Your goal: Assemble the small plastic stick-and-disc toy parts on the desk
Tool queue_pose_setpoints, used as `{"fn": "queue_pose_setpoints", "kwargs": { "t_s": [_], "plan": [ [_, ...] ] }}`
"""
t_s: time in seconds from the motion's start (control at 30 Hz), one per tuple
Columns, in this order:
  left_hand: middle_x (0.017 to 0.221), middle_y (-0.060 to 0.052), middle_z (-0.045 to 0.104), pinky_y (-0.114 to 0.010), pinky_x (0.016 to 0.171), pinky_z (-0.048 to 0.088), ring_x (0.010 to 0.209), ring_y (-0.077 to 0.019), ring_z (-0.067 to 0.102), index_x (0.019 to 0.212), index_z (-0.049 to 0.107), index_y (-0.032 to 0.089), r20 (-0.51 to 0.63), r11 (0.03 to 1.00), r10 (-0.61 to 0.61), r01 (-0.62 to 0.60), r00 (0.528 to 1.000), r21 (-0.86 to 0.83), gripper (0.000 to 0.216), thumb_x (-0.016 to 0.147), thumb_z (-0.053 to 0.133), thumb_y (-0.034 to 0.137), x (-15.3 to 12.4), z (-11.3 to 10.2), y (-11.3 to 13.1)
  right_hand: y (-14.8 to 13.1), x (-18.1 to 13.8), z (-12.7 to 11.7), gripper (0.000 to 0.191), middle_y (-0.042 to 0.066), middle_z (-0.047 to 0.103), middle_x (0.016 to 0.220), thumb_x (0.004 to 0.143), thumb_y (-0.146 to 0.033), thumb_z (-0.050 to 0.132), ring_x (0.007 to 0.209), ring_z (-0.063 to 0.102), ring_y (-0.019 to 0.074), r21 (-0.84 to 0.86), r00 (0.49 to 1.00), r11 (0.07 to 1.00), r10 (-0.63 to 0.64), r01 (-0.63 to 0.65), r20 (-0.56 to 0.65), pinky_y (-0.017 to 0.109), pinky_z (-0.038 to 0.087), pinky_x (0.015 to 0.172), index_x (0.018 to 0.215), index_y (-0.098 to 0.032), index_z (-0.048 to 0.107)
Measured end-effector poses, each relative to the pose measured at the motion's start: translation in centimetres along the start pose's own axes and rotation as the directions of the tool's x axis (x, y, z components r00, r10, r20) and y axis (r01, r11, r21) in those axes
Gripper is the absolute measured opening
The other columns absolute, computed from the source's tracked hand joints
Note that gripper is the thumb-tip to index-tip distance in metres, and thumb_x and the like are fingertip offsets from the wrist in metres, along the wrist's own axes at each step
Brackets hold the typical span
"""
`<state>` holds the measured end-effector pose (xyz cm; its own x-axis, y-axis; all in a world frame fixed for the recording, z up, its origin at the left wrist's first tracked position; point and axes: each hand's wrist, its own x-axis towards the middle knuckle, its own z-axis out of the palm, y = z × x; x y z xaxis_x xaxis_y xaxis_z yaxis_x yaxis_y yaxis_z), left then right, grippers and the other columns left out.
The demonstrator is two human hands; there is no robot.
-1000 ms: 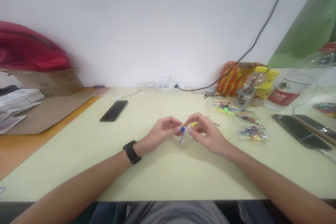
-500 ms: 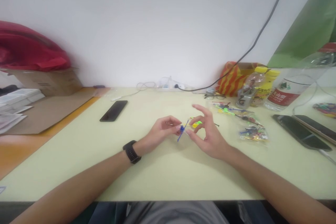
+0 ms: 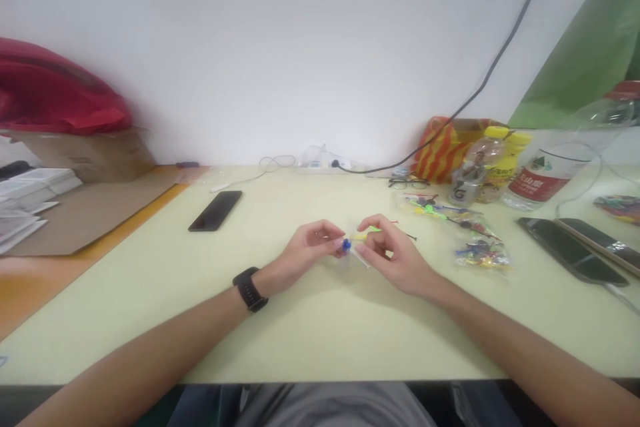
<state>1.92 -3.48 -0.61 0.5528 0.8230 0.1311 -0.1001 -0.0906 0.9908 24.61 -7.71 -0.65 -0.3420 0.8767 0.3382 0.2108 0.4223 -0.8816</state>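
My left hand, with a black watch on its wrist, pinches a small blue plastic piece between thumb and fingertips. Just right of it is my right hand, its fingers curled in toward the thumb. A thin pale stick-like piece shows beside the right thumb; whether the fingers grip it is unclear. Small yellow-green plastic parts lie behind the right hand, partly covered by it.
Clear bags of colourful small parts lie to the right. Behind them stand bottles and a striped bag. Phones rest at far right, another phone at left. Glasses and a power strip are near the wall.
The right hand's raised, spread fingers have curled down toward the thumb. The long blue stick across the blue piece no longer shows clearly; a pale stick shows by the right thumb.
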Motion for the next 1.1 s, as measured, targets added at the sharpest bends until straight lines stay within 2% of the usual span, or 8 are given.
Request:
{"fn": "queue_pose_setpoints", "kwargs": {
  "t_s": [0.1, 0.17, 0.37, 0.47, 0.6, 0.77, 1.0, 1.1],
  "plan": [
    [0.096, -0.008, 0.072, -0.036, 0.087, 0.055, 0.089, -0.02, 0.07, 0.103, 0.071, 0.014, 0.021, 1.0, -0.008, 0.008, 1.0, 0.002, 0.027, 0.089, 0.08, 0.036, -0.03, 0.06, 0.04, 0.08, 0.05, 0.16, 0.019, -0.004, 0.058, 0.079, 0.1, -0.031, 0.06, 0.058, 0.043, 0.0109, -0.052, 0.999, 0.998, -0.032, 0.032, 0.009, 0.025, 0.033, 0.052, 0.115, -0.024, 0.049],
    [0.097, -0.008, 0.072, -0.036, 0.087, 0.056, 0.088, -0.0194, 0.07, 0.102, 0.071, 0.014, 0.037, 1.0, -0.014, 0.014, 0.999, -0.001, 0.026, 0.089, 0.08, 0.035, -0.03, 0.11, 0.07, 0.06, 0.03, 0.19, 0.017, -0.001, 0.062, 0.091, 0.1, -0.029, 0.06, 0.058, 0.045, 0.0098, -0.077, 0.999, 0.996, -0.043, 0.044, 0.021, 0.024, 0.034, 0.051, 0.112, -0.024, 0.05],
    [0.098, -0.007, 0.071, -0.037, 0.089, 0.057, 0.089, -0.0188, 0.07, 0.102, 0.071, 0.014, 0.061, 1.0, -0.021, 0.021, 0.998, -0.011, 0.024, 0.09, 0.08, 0.033, 0.06, 0.03, -0.05, 0.18, 0.01, 0.18, 0.007, -0.005, 0.056, 0.076, 0.099, -0.026, 0.061, 0.057, 0.049, 0.01, -0.133, 0.997, 0.989, -0.059, 0.065, 0.046, 0.025, 0.039, 0.054, 0.101, -0.023, 0.056],
    [0.099, -0.007, 0.072, -0.038, 0.089, 0.058, 0.09, -0.0196, 0.071, 0.103, 0.07, 0.014, 0.052, 1.0, -0.017, 0.017, 0.999, -0.006, 0.024, 0.09, 0.08, 0.033, 0.04, -0.06, -0.21, 0.25, 0.06, 0.15, 0.009, -0.003, 0.059, 0.082, 0.098, -0.027, 0.062, 0.058, 0.051, 0.0097, -0.12, 0.998, 0.991, -0.048, 0.052, 0.035, 0.025, 0.04, 0.054, 0.101, -0.023, 0.056],
    [0.1, -0.008, 0.073, -0.038, 0.089, 0.059, 0.093, -0.0208, 0.072, 0.104, 0.07, 0.016, 0.03, 1.0, -0.003, 0.003, 1.0, -0.002, 0.026, 0.089, 0.08, 0.033, -0.02, 0.09, -0.13, 0.29, 0.26, 0.05, 0.018, -0.001, 0.064, 0.094, 0.096, -0.033, 0.067, 0.058, 0.053, 0.0086, -0.017, 1.0, 1.0, 0.009, -0.008, 0.01, 0.025, 0.042, 0.054, 0.102, -0.023, 0.053],
    [0.099, -0.007, 0.075, -0.037, 0.089, 0.059, 0.095, -0.0209, 0.073, 0.103, 0.069, 0.016, 0.017, 1.0, 0.008, -0.009, 1.0, 0.026, 0.027, 0.087, 0.083, 0.033, -0.03, 0.09, -0.01, 0.36, 0.59, 0.02, 0.042, -0.003, 0.065, 0.089, 0.087, -0.041, 0.079, 0.058, 0.054, 0.0098, 0.21, 0.99, 0.968, 0.131, -0.138, 0.048, 0.025, 0.046, 0.054, 0.11, -0.026, 0.048],
    [0.104, -0.009, 0.076, -0.037, 0.089, 0.057, 0.093, -0.0208, 0.072, 0.104, 0.07, 0.017, 0.045, 0.962, 0.077, -0.086, 0.996, 0.26, 0.03, 0.087, 0.082, 0.038, -0.16, -0.19, -0.24, 0.2, 0.38, 0.38, 0.04, -0.005, 0.057, 0.094, 0.093, -0.043, 0.073, 0.06, 0.056, 0.0082, 0.28, 0.969, 0.931, 0.2, -0.235, 0.147, 0.022, 0.046, 0.053, 0.116, -0.029, 0.043],
    [0.107, -0.008, 0.075, -0.036, 0.089, 0.056, 0.097, -0.0216, 0.07, 0.107, 0.07, 0.019, 0.06, 0.898, 0.146, -0.157, 0.988, 0.411, 0.031, 0.088, 0.08, 0.042, -0.22, -0.21, 0.02, 0.48, 0.41, 0.54, 0.039, -0.005, 0.058, 0.096, 0.095, -0.039, 0.07, 0.062, 0.057, 0.0091, 0.291, 0.979, 0.936, 0.171, -0.196, 0.11, 0.024, 0.048, 0.057, 0.121, -0.03, 0.042]
  ]
}}
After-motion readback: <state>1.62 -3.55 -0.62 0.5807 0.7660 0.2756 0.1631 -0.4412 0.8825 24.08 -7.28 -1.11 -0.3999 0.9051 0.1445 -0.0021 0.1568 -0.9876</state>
